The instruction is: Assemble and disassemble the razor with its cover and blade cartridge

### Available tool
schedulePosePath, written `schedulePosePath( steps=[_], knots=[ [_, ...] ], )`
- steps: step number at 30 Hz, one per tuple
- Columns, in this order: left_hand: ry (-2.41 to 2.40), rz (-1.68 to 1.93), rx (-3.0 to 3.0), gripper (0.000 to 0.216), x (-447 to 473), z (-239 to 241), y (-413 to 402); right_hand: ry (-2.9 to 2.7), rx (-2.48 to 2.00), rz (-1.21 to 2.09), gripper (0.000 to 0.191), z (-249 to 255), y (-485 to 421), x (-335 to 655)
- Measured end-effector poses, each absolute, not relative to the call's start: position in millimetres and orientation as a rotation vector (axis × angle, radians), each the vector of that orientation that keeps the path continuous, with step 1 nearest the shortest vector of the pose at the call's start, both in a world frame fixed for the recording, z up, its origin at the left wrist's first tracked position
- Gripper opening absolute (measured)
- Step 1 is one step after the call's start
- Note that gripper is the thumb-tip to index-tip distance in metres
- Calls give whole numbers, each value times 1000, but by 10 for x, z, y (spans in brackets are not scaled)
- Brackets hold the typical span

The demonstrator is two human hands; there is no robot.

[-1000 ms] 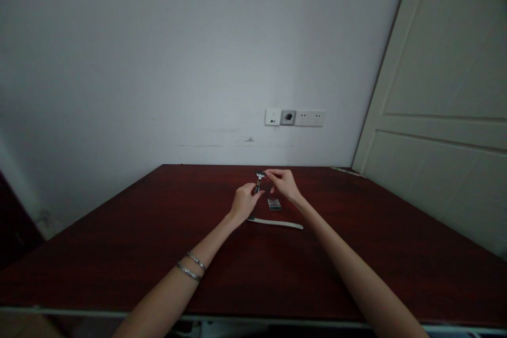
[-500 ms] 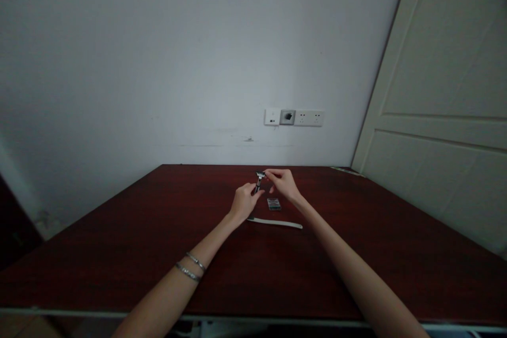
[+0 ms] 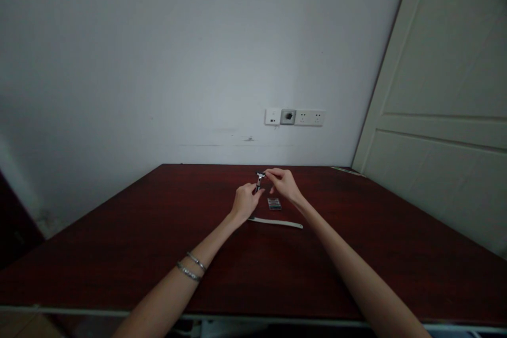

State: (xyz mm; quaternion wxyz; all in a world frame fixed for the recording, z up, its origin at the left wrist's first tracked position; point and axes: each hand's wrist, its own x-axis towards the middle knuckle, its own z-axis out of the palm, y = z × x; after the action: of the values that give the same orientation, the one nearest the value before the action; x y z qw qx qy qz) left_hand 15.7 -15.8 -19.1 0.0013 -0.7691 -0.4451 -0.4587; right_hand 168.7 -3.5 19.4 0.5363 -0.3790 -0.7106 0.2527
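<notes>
Held upright over the table is a small razor [image 3: 259,180] with a metallic neck and a dark, wide head. My left hand [image 3: 244,202] is closed around its handle, most of which the fingers hide. At the right end of the razor's head, my right hand [image 3: 283,182] pinches with thumb and fingertips. A small clear plastic case [image 3: 274,204] lies on the table just below the right hand. Closer to me, a long pale handle [image 3: 277,222] rests crosswise, its dark left end partly behind my left wrist.
The dark red wooden table [image 3: 119,253] reaches back to a pale wall. Wall sockets [image 3: 310,118] sit above its far edge. A thin flat strip [image 3: 348,171] lies at the far right corner, beside a panelled door [image 3: 439,121].
Both hands keep the same hold on the razor. The whole view has shifted only very slightly.
</notes>
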Motion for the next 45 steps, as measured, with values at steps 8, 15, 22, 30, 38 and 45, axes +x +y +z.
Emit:
schedulePosePath(
  steps=[8,15,22,30,38,45],
  knots=[
    [-1450,-1420,-2410,18,168,-176,-168,-1762,-873,548,39,179,-32,1697],
    [-1466,-1440,-2456,19,133,-146,-142,-1783,-921,599,40,188,-47,1712],
    [-1719,-1857,-2627,19,77,-134,28,-1842,-1104,418,33,202,-88,1750],
    [-1922,-2537,-2654,25,20,71,121,-2190,-1187,234,38,88,-198,1619],
    [-1876,-2434,-2804,31,28,42,165,-2137,-1255,359,41,53,-69,1452],
    [-2027,-1670,-2743,35,-165,-74,352,-2130,-1480,363,28,-23,76,1415]
  ],
)
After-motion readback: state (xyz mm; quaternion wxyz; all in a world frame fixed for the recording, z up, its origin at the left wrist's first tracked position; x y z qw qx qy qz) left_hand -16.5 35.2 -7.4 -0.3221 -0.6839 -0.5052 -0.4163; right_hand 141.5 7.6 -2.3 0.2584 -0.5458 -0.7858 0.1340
